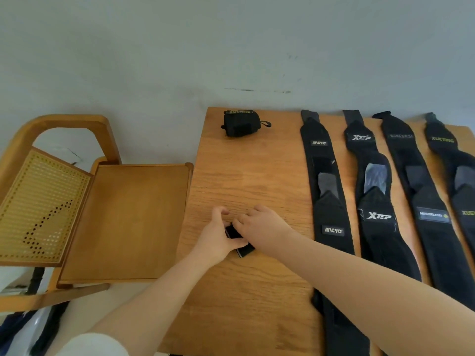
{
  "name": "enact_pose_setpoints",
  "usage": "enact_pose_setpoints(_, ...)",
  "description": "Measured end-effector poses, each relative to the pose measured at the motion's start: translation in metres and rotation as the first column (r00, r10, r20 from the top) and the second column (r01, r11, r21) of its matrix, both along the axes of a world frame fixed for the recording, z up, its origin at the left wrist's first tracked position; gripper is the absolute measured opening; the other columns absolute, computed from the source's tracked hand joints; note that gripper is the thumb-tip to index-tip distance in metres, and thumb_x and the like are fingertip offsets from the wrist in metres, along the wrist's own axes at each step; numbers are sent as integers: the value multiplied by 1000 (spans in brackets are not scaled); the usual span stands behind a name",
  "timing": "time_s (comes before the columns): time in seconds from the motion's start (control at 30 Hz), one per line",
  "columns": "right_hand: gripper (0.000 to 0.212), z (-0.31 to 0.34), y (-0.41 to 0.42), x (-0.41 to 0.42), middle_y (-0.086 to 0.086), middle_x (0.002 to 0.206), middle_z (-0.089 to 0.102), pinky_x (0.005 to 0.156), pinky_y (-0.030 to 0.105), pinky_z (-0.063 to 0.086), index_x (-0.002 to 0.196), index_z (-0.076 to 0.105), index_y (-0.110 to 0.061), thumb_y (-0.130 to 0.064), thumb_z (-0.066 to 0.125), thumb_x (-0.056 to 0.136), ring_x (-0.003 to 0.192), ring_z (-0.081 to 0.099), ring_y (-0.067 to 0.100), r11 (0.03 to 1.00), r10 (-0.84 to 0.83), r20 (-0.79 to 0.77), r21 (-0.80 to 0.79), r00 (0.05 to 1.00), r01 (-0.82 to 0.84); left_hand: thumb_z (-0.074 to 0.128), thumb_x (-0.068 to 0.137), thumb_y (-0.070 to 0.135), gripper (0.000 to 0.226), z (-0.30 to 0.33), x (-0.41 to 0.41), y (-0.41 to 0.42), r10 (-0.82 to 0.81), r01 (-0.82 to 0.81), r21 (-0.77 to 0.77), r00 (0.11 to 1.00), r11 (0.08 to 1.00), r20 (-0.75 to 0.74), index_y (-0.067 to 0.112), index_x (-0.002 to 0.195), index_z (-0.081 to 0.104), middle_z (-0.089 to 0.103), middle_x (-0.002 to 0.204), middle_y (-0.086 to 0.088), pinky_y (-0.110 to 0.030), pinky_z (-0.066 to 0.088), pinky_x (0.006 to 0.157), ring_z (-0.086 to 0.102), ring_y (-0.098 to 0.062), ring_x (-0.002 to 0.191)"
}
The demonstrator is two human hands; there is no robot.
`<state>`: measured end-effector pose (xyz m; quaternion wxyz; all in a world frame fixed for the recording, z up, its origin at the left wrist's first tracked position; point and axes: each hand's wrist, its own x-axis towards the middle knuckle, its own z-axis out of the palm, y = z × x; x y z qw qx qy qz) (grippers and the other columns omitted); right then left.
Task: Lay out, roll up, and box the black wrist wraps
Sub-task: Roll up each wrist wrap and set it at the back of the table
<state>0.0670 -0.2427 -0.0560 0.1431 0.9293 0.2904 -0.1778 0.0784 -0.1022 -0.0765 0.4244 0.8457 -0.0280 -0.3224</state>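
On the wooden table (246, 181), my left hand (218, 237) and my right hand (259, 224) meet over a small black rolled wrap (237, 240), both gripping it; most of it is hidden under my fingers. One finished black roll (241, 123) with a loop sits at the table's far edge. Several black wrist wraps lie flat in parallel on the right: one with a white logo (327, 199), an XTEP wrap (375, 201), a third wrap (424, 201) and a wrap with green lettering (460, 176) at the frame's right edge.
A wooden chair (123, 222) with a cane backrest (38, 206) stands against the table's left side. A grey wall (231, 47) runs behind the table. No box is in view.
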Motion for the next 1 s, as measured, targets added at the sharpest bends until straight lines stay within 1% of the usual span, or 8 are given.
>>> enact_pose_setpoints(0.17,41,2,10,-1,5,131,48,92,34,38,134,43,-14,-22,51,95,114,48,24,996,-56,-34,-68,998,54,80,70,39,76,-3,-6,1,-63,49,116,990,992,123,22,133,41,45,127,4,-31,41,98,46,-15,116)
enact_pose_setpoints(0.3,42,5,13,17,-1,112,60,89,35,38,118,57,-21,-33,72,80,106,54,22,948,-315,-211,-20,925,318,76,77,35,61,6,1,4,-108,102,62,990,993,91,22,129,48,51,123,9,-23,39,89,49,-12,115)
enact_pose_setpoints(0.4,47,18,-10,11,-4,98,65,80,30,47,111,61,-22,-33,81,70,97,60,18,512,-537,-551,389,639,766,77,77,32,59,21,10,5,2,1,-76,999,997,34,26,127,47,53,123,10,-26,41,92,52,-9,112)
enact_pose_setpoints(0.5,50,26,-31,-14,0,110,66,88,31,52,115,57,-23,-17,81,71,104,62,18,-195,-212,-859,505,467,841,71,78,31,55,41,10,3,61,-156,-418,971,895,-232,27,127,47,56,128,4,-37,47,98,57,-12,113)
enact_pose_setpoints(0.57,72,21,-39,-23,10,123,62,96,40,49,126,51,-16,-26,86,63,113,59,25,-425,-9,-885,425,465,800,64,77,37,53,54,8,-3,-37,-119,-532,961,838,-274,28,127,49,59,128,3,-39,49,97,60,-14,114)
enact_pose_setpoints(0.67,95,12,-50,-29,21,132,54,103,47,43,136,43,-6,-36,88,58,122,53,34,-566,191,-848,315,493,762,59,87,32,38,67,8,-23,-87,-38,-533,974,845,-208,34,125,53,64,121,6,-38,51,94,62,-13,110)
enact_pose_setpoints(0.8,62,8,-71,-34,18,135,54,108,44,38,137,47,-9,-28,68,82,127,49,32,-661,222,-832,254,508,706,61,90,25,46,70,13,-54,-57,17,-431,995,902,-81,31,134,49,63,121,9,-30,50,92,60,-7,107)
enact_pose_setpoints(1.0,45,3,-105,-24,14,124,61,99,40,46,132,53,-12,-9,57,88,119,56,28,-726,143,-873,227,466,649,76,77,29,80,59,36,-91,-286,215,191,780,958,556,26,144,33,50,134,7,-38,36,106,44,-14,125)
